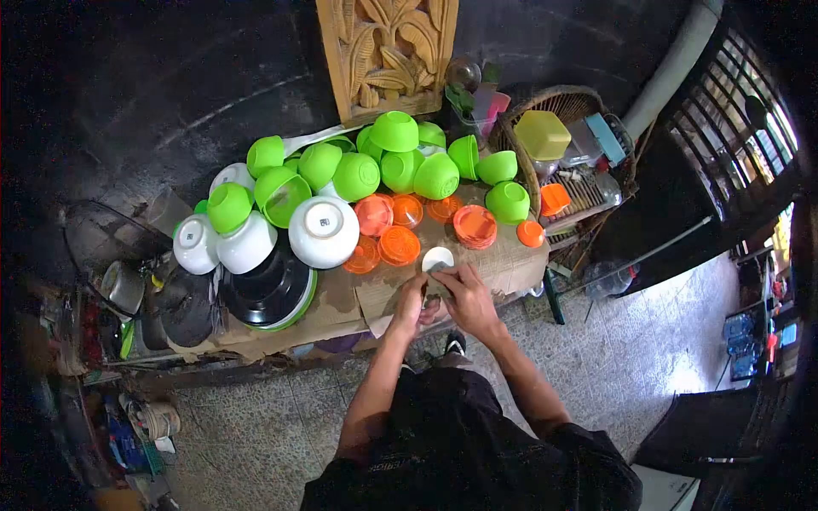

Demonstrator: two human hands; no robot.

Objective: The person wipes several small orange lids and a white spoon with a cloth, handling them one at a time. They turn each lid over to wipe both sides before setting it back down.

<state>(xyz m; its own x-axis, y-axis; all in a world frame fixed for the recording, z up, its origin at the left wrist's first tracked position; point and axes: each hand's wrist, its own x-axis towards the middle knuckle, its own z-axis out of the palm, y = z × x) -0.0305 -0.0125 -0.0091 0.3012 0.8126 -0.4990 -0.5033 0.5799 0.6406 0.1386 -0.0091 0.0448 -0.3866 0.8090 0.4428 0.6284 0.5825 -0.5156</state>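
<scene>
A small white round piece [438, 259] is at the front part of the cardboard-covered table [341, 298], just beyond my fingers. My right hand [469, 298] has its fingers pressed together at the near edge of the white piece. Close beside it on the left, my left hand [412, 308] is closed, with its fingertips near the same piece; what it holds is too small to make out. Orange lids [399, 245] lie stacked left of the white piece, and another orange stack [475, 226] stands to its right.
Green bowls [435, 176] are heaped along the back. White bowls [324, 232] and black dishes [268, 285] stand at the left. A wicker basket [567, 100] with plastic containers is at the right, below a carved wooden panel [390, 51].
</scene>
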